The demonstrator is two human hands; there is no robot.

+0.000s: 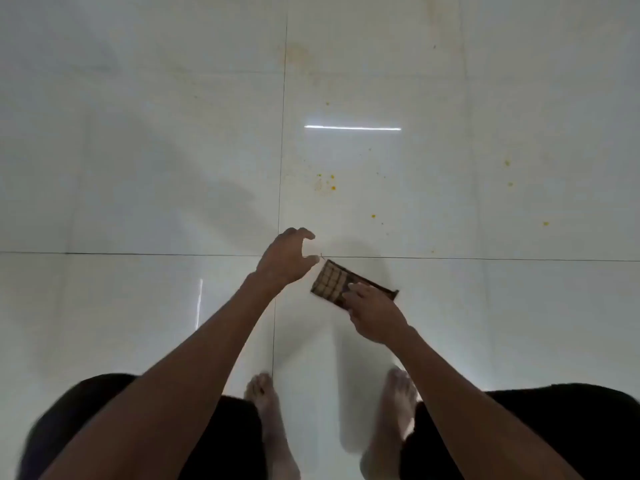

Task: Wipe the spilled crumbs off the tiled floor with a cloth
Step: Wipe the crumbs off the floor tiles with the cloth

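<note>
View from the head camera, looking down at a glossy tiled floor (138,168) crossed by dark grout lines. Left of centre, the left hand (285,259) hovers above the grout crossing, fingers curved in a wide claw and holding nothing, thumb tip near the corner of the cloth. At centre, the cloth (332,282), a brown checked piece folded into a flat rectangle, lies just below the horizontal grout line. Over its right portion sits the right hand (374,315), fingers laid on or curled over the fabric; whether it pinches or merely presses cannot be told. Above and to the right, yellow crumbs (327,183) scatter across the upper-right tile, one cluster near the vertical grout line and stray specks farther right toward the frame edge. Bare feet (266,403) stand at the bottom.

The step in hand appears to be taking up the cloth. Done well, it would call for a flat, full-palm hold, then strokes drawing the far right specks inward toward the cluster, so that the crumbs gather rather than scatter.
</note>
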